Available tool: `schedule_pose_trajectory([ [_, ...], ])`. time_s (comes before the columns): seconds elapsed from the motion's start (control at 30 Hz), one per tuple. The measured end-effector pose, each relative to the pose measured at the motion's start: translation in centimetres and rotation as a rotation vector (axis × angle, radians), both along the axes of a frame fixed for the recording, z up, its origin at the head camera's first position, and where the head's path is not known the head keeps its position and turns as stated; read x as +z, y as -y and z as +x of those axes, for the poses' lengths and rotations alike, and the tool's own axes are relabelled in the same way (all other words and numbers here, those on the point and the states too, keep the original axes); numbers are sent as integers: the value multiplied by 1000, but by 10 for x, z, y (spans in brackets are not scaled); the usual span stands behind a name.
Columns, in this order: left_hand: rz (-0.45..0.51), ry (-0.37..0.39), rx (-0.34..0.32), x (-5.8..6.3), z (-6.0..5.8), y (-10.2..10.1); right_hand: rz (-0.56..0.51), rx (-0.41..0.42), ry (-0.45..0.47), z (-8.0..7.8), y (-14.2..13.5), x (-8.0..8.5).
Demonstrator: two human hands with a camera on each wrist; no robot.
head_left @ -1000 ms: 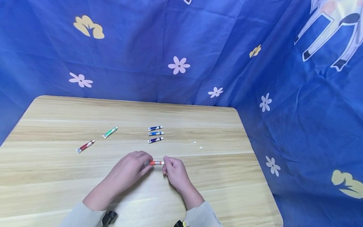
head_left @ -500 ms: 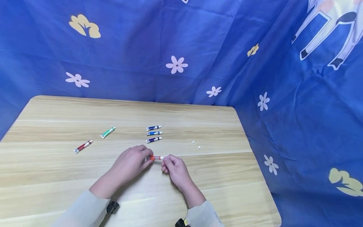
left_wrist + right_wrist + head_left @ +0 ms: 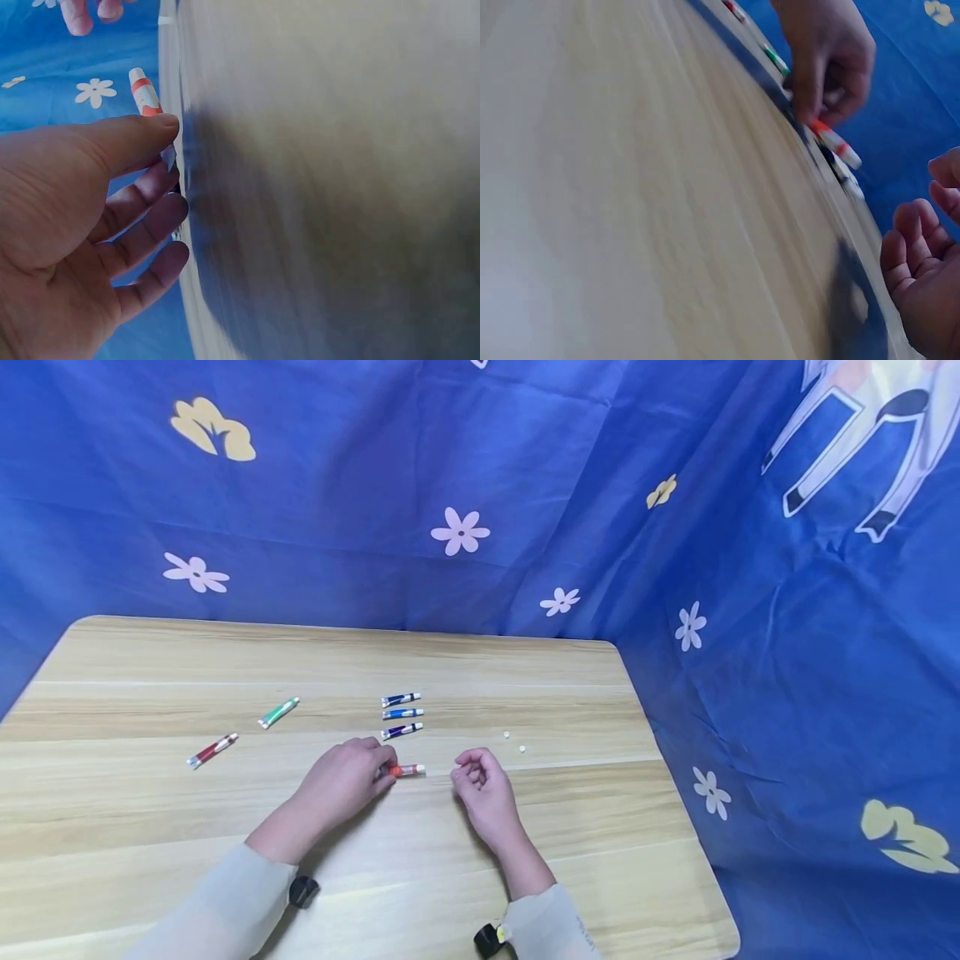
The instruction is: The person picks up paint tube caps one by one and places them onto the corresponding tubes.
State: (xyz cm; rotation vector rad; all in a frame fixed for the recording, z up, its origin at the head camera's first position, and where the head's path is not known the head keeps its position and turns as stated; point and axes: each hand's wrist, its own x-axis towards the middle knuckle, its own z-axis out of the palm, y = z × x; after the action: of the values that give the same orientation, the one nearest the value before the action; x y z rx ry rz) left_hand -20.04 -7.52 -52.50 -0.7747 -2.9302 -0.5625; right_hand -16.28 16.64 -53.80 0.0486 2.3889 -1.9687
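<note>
My left hand [image 3: 347,777] pinches an orange-and-white paint tube [image 3: 407,770] by its flat end, thumb against forefinger. In the left wrist view its white tip points away from the palm, and the other fingers spread loosely below. Just right of the tube, apart from its tip, my right hand [image 3: 486,789] hovers over the table with fingers curled and thumb near forefinger. A tiny pale spot shows at those fingertips; I cannot tell whether they hold something. Two small white caps [image 3: 506,735] lie beyond it to the right.
Behind my left hand lie a dark blue tube [image 3: 401,699], a blue tube [image 3: 402,713] and a purple tube [image 3: 402,731] in a stacked row. A green tube [image 3: 279,712] and a red tube [image 3: 213,750] rest farther left. Blue printed cloth [image 3: 337,527] borders the wooden table [image 3: 600,827].
My right hand has come away from the orange tube's white end and moved right. My left hand, still pinching the tube, has shifted slightly away from me.
</note>
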Motion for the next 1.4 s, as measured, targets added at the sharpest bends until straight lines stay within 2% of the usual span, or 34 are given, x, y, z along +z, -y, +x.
schedule_pose_trajectory([
  [0.33,-16,-1,26,-1,-10,0,-4,-181,-111,-23,-50,-3],
  [0.6,9,15,61,-2,-14,-1,-19,-287,-112,-36,-83,-8],
  [0.73,34,37,84,-4,-16,1,42,-276,-109,-40,-96,-12],
  [0.97,66,62,92,-5,-17,1,293,-195,-106,-45,-112,-26],
  [1.13,71,67,100,-4,-17,1,339,-155,-86,-47,-116,-33],
  [1.4,73,67,97,-5,-19,1,438,-129,-80,-48,-115,-33],
])
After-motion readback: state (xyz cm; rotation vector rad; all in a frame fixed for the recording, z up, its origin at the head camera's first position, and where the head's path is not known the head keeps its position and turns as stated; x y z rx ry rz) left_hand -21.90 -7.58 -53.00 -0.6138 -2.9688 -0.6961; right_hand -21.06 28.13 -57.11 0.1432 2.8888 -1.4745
